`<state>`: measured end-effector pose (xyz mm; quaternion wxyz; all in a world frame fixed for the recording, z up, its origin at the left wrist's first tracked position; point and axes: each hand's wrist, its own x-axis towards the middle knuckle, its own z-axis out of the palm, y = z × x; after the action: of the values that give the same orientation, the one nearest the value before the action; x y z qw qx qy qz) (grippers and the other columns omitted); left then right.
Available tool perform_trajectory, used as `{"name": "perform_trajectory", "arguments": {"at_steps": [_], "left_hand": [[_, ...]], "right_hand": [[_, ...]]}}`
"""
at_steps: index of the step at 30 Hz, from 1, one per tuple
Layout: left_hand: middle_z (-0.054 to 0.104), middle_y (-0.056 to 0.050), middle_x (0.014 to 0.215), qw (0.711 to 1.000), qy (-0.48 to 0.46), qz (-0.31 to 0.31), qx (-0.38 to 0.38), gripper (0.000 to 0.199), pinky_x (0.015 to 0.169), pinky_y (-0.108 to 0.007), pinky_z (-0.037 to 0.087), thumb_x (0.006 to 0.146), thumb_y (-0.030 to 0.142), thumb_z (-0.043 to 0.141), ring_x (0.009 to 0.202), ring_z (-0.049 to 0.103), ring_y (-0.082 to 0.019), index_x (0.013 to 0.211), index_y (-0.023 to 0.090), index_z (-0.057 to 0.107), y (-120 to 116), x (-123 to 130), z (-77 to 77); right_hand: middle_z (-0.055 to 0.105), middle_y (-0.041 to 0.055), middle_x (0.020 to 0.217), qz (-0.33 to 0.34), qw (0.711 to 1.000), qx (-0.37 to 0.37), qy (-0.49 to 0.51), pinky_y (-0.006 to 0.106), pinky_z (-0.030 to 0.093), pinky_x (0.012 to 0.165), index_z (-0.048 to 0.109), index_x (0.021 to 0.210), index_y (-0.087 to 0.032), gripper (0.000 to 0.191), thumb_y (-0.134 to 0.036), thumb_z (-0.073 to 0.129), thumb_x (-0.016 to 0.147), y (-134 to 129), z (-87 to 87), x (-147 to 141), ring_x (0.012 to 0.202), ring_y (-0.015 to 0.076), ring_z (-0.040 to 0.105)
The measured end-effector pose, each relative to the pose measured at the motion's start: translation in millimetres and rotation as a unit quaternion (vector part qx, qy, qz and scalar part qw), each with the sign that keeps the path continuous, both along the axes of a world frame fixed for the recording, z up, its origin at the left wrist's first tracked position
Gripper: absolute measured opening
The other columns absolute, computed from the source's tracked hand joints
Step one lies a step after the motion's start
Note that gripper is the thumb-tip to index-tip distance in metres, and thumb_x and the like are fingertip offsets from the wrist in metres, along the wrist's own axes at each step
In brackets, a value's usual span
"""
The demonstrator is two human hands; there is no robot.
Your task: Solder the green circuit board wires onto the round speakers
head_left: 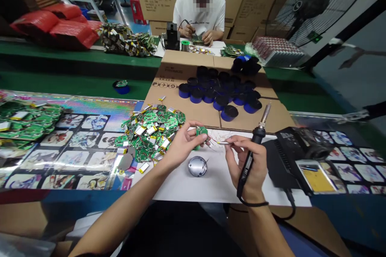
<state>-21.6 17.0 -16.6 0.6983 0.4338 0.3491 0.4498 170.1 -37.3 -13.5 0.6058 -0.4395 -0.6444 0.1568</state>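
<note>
My left hand [189, 138] pinches a small green circuit board [201, 131] above the white work sheet. Thin wires run from that board to a small flat battery [223, 142], which sits between the fingertips of my right hand [249, 162]. The same right hand also carries a black soldering iron [249, 156], its metal tip pointing up and away. Below the hands, a round silver-faced part [197, 166] with a wire on top rests on the white sheet [181, 188]. Left of my left hand lies a heap of green boards with batteries [153, 128].
Several blue-and-black round housings [221, 102] stand on flattened cardboard [169, 104]. At right are a black soldering station [283, 160] and a tray with a yellow sponge [318, 177]. More boards [30, 118] lie far left. Opposite, a co-worker [200, 12] handles boards.
</note>
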Motion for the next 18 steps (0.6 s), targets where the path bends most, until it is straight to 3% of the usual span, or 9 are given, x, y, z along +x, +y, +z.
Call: {"name": "perform_trajectory", "arguments": {"at_steps": [2, 5, 8, 10, 12, 15, 18], "left_hand": [[0.075, -0.001, 0.087, 0.998, 0.046, -0.023, 0.023, 0.054, 0.068, -0.026, 0.053, 0.084, 0.049, 0.089, 0.073, 0.074, -0.016, 0.116, 0.021, 0.056, 5, -2, 7.4], [0.071, 0.001, 0.083, 0.986, 0.125, -0.071, 0.079, 0.047, 0.065, -0.026, 0.047, 0.085, 0.042, 0.087, 0.073, 0.07, -0.016, 0.118, 0.022, 0.06, 3, -5, 15.5], [0.069, 0.003, 0.079, 0.972, 0.169, -0.12, 0.108, 0.055, 0.063, -0.025, 0.04, 0.088, 0.036, 0.085, 0.071, 0.065, -0.015, 0.133, 0.024, 0.057, -3, -5, 20.1], [0.067, 0.004, 0.076, 0.972, 0.168, -0.129, 0.099, 0.061, 0.063, -0.025, 0.037, 0.089, 0.036, 0.085, 0.069, 0.064, -0.014, 0.139, 0.024, 0.052, -6, -5, 21.0], [0.067, 0.004, 0.077, 0.974, 0.165, -0.128, 0.094, 0.062, 0.066, -0.025, 0.04, 0.092, 0.039, 0.083, 0.072, 0.066, -0.015, 0.141, 0.023, 0.05, -9, -6, 20.3], [0.074, -0.004, 0.103, 0.966, 0.187, -0.108, 0.142, 0.055, 0.085, -0.031, 0.051, 0.099, 0.04, 0.076, 0.101, 0.073, -0.021, 0.144, 0.025, 0.047, -15, -19, 17.9], [0.063, -0.013, 0.148, 0.923, 0.274, -0.147, 0.228, 0.064, 0.113, -0.042, 0.049, 0.095, 0.034, 0.079, 0.139, 0.061, -0.029, 0.15, 0.028, 0.045, -25, -41, 15.0]], "right_hand": [[0.072, 0.0064, 0.119, 0.0, 0.999, 0.005, -0.046, 0.047, 0.066, 0.102, 0.057, 0.13, -0.03, 0.048, -0.005, 0.072, 0.092, -4, -2.3, 6, 0.116, 0.022, 0.075], [0.071, 0.0111, 0.14, 0.057, 0.991, -0.004, -0.123, 0.062, 0.056, 0.118, 0.055, 0.136, -0.031, 0.061, -0.01, 0.083, 0.086, -9, -5.2, 10, 0.14, 0.0305, 0.065], [0.069, 0.0125, 0.147, 0.118, 0.984, -0.021, -0.13, 0.055, 0.062, 0.113, 0.053, 0.138, -0.031, 0.062, -0.01, 0.083, 0.088, -10, -8.4, 4, 0.142, 0.0297, 0.066], [0.073, 0.0119, 0.142, 0.119, 0.987, -0.023, -0.106, 0.047, 0.068, 0.104, 0.054, 0.135, -0.031, 0.057, -0.009, 0.082, 0.09, -10, -9.7, -1, 0.132, 0.0265, 0.073], [0.075, 0.0116, 0.137, 0.109, 0.99, -0.027, -0.086, 0.047, 0.068, 0.103, 0.055, 0.131, -0.03, 0.056, -0.01, 0.084, 0.088, -11, -9.8, -4, 0.127, 0.0259, 0.076], [0.075, 0.0134, 0.134, 0.103, 0.992, -0.032, -0.063, 0.049, 0.066, 0.107, 0.056, 0.129, -0.027, 0.06, -0.008, 0.087, 0.082, -15, -9.4, 3, 0.125, 0.0266, 0.076], [0.075, 0.0133, 0.132, 0.078, 0.995, -0.038, -0.039, 0.052, 0.062, 0.111, 0.056, 0.128, -0.026, 0.063, -0.004, 0.087, 0.078, -23, -12.8, 18, 0.125, 0.028, 0.075]]}}
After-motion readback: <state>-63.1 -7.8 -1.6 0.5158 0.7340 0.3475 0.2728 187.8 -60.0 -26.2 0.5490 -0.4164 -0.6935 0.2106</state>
